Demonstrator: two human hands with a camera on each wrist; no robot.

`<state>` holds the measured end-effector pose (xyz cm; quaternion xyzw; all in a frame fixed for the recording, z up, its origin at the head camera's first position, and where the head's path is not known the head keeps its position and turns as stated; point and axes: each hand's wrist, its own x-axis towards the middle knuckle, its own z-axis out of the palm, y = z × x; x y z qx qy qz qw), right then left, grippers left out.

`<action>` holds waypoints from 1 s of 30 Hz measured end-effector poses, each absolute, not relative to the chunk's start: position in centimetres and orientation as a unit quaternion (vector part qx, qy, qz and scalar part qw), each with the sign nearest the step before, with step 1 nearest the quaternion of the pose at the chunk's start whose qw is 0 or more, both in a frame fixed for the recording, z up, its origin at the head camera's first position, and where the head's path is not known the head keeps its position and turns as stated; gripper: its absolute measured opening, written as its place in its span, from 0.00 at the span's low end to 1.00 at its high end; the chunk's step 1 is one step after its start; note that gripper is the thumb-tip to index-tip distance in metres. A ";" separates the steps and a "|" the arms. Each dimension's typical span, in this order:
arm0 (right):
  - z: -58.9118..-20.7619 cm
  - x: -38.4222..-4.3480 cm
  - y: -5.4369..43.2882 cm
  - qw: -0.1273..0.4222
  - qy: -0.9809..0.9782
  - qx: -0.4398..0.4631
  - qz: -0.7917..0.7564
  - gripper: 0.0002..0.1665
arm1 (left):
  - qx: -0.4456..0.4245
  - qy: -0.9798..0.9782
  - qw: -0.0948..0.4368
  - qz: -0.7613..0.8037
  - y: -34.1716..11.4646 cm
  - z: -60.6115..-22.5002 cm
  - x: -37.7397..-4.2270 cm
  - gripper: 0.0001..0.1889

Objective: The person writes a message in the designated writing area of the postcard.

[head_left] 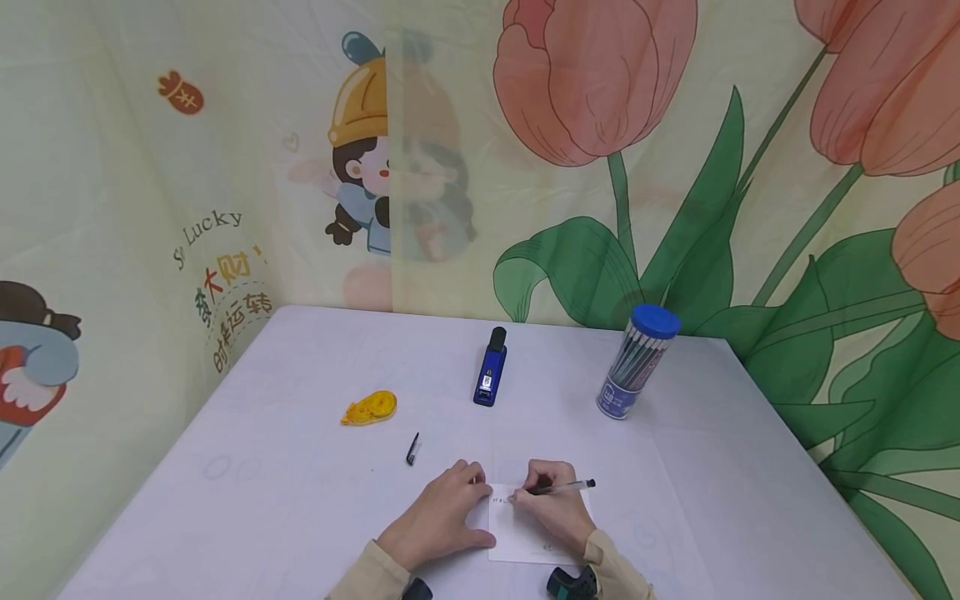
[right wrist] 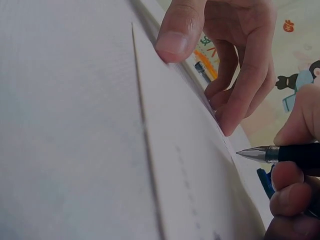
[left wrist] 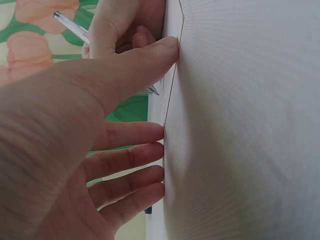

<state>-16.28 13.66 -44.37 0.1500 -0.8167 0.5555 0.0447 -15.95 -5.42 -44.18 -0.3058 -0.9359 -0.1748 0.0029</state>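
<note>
A small white sheet of paper (head_left: 517,537) lies at the front of the table, with a short row of dark marks near its top left. My right hand (head_left: 558,504) grips a pen (head_left: 573,486) with a clear barrel and a black grip, its tip close over the sheet at the end of the marks. At the paper's left side rests my left hand (head_left: 444,518), thumb and fingertips touching down along that edge. In the left wrist view, the fingers (left wrist: 132,177) of that hand are spread and fairly straight. The right wrist view shows the pen's metal tip (right wrist: 252,154) bare.
A black pen cap (head_left: 412,450) lies beyond my left hand, with a yellow correction tape (head_left: 371,408) farther left. Toward the back stand a blue stapler (head_left: 491,371) and, to its right, a blue-lidded tub of pencils (head_left: 637,362). Printed curtains (head_left: 465,283) border the white table (head_left: 247,467).
</note>
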 end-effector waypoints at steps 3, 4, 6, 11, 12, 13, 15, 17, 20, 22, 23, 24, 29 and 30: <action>-44.4 -16.3 13.6 0.045 -0.820 0.142 0.553 0.12 | -0.307 -0.936 0.004 -0.175 -5.4 -44.2 -16.0 0.30; -44.3 -16.3 13.6 0.043 -0.821 0.139 0.553 0.12 | -0.307 -0.935 0.004 -0.175 -5.4 -44.2 -16.0 0.30; -44.3 -16.2 13.5 0.039 -0.822 0.132 0.552 0.12 | -0.308 -0.935 0.004 -0.175 -5.4 -44.1 -16.0 0.30; -44.3 -16.3 13.5 0.031 -0.824 0.127 0.551 0.11 | -0.307 -0.935 0.001 -0.175 -5.5 -44.1 -15.9 0.30; -44.3 -16.3 13.5 0.030 -0.824 0.127 0.551 0.11 | -0.307 -0.935 0.001 -0.175 -5.5 -44.1 -15.9 0.30; -44.4 -16.3 13.5 0.030 -0.824 0.128 0.551 0.11 | -0.307 -0.936 0.000 -0.175 -5.5 -44.1 -15.9 0.30; -44.5 -16.3 13.5 0.032 -0.826 0.129 0.548 0.11 | -0.306 -0.936 -0.001 -0.176 -5.5 -44.1 -15.9 0.30; -44.6 -16.4 13.5 0.034 -0.826 0.128 0.547 0.11 | -0.305 -0.936 -0.002 -0.176 -5.5 -44.1 -15.9 0.30; -44.7 -16.4 13.5 0.036 -0.826 0.128 0.547 0.11 | -0.304 -0.936 -0.003 -0.177 -5.5 -44.1 -15.9 0.30; -44.7 -16.4 13.5 0.037 -0.825 0.129 0.549 0.12 | -0.303 -0.936 -0.002 -0.177 -5.5 -44.1 -15.9 0.30; -44.7 -16.4 13.5 0.037 -0.825 0.130 0.549 0.12 | -0.303 -0.936 -0.002 -0.177 -5.5 -44.1 -15.9 0.30; -44.6 -16.4 13.5 0.038 -0.824 0.133 0.549 0.12 | -0.303 -0.936 -0.002 -0.177 -5.5 -44.0 -15.9 0.30; -44.3 -16.3 13.6 0.039 -0.824 0.145 0.547 0.12 | -0.303 -0.936 0.001 -0.176 -5.4 -44.1 -15.9 0.30; -44.3 -16.3 13.6 0.039 -0.824 0.148 0.546 0.12 | -0.303 -0.937 0.001 -0.176 -5.4 -44.1 -15.9 0.30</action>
